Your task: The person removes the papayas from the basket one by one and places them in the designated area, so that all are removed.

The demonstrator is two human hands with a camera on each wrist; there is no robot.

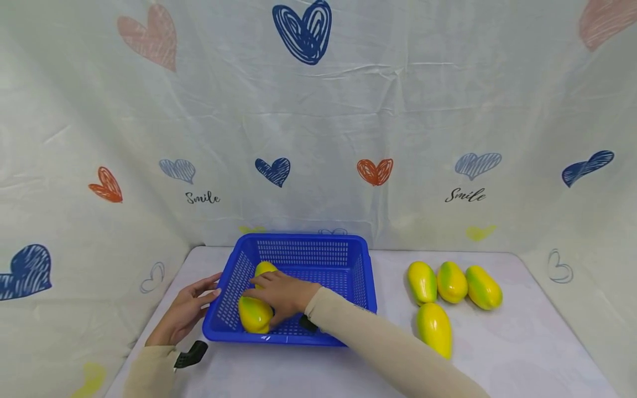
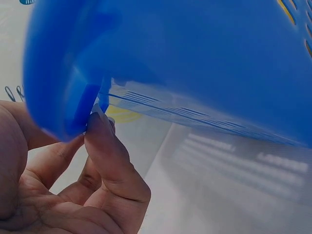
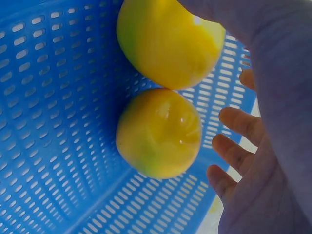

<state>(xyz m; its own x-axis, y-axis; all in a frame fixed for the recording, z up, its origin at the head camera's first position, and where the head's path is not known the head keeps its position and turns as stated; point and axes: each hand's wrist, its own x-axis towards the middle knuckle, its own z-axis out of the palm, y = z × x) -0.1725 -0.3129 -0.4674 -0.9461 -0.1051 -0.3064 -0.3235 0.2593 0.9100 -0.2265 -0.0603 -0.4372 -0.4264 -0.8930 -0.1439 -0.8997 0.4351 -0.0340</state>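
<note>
Inside the blue basket (image 1: 278, 339), right hand (image 1: 288, 296) beside yellow fruits (image 1: 255, 316)

A booth-like enclosure — pale sheeting (image 1: 323, 127) on three sides, scattered printed hearts (image 1: 375, 174), "Smile" lettering (image 1: 465, 195), a white table (image 1: 522, 345) set between

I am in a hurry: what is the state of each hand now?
Left hand: holding the blue basket by its rim.
Right hand: open, close to a yellow fruit.

Two glossy yellow-green fruits (image 1: 255, 314) at the left inside a blue slotted basket (image 1: 303, 252).
</note>
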